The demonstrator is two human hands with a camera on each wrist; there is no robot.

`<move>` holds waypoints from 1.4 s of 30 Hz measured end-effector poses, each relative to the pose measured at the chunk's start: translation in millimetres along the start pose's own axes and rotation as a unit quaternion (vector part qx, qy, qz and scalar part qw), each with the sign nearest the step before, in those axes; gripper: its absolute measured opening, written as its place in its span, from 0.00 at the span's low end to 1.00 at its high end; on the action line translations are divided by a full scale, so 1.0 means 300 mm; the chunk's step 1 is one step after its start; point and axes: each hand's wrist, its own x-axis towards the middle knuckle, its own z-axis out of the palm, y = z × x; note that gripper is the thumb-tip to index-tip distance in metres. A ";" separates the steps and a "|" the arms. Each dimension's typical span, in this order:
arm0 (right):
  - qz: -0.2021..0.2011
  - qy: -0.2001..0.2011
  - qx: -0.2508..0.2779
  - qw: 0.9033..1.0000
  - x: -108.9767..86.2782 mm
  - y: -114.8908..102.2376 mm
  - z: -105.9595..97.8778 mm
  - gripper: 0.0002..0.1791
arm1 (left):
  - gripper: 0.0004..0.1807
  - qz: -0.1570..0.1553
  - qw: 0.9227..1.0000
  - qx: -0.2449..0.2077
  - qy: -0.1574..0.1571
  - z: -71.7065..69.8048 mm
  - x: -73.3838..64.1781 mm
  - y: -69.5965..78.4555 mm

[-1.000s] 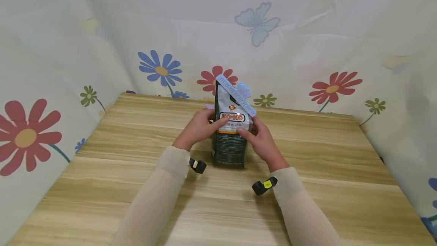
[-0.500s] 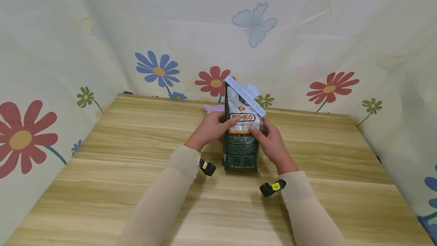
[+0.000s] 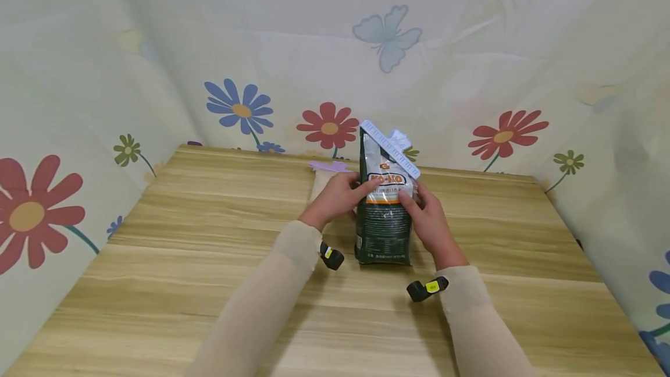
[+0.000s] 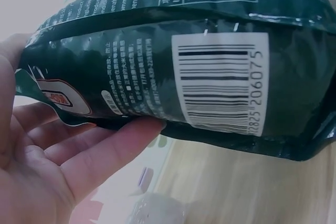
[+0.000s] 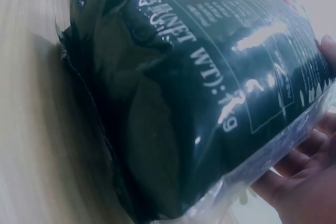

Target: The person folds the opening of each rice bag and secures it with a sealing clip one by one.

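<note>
Both hands hold a dark green and white KO-KO rice bag (image 3: 384, 228) upright by its sides. The left hand (image 3: 337, 195) grips its left side, thumb across the front below the logo. On the other side, the right hand (image 3: 433, 223) has its thumb on the front and its fingers partly hidden behind. A light blue bag clip (image 3: 389, 149) slants down to the right across the bag's top. The left wrist view shows the barcode (image 4: 223, 82) on the bag's side and left fingers under it. Whether the bag's base touches the table cannot be told.
Behind the left hand, a pale bag (image 3: 320, 182) with a purple clip (image 3: 328, 166) stands near the back edge of the wooden table (image 3: 209, 220), partly hidden. A flower-printed cloth (image 3: 293, 51) hangs behind and at both sides.
Both hands have moved the rice bag to the right and slightly nearer, still gripping it. The pale bag and purple clip behind have come further into view.
</note>
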 end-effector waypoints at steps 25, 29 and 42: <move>0.076 -0.009 0.055 0.996 0.020 0.062 -0.030 0.35 | 0.47 -0.023 0.996 -0.058 -0.066 0.044 -0.015 -0.056; 0.092 -0.030 0.078 0.992 0.017 0.072 -0.037 0.38 | 0.46 -0.012 0.997 -0.034 -0.073 0.050 -0.023 -0.069; 0.108 -0.058 0.058 0.991 0.020 0.092 -0.039 0.39 | 0.40 0.003 0.998 0.020 -0.061 0.090 -0.030 -0.087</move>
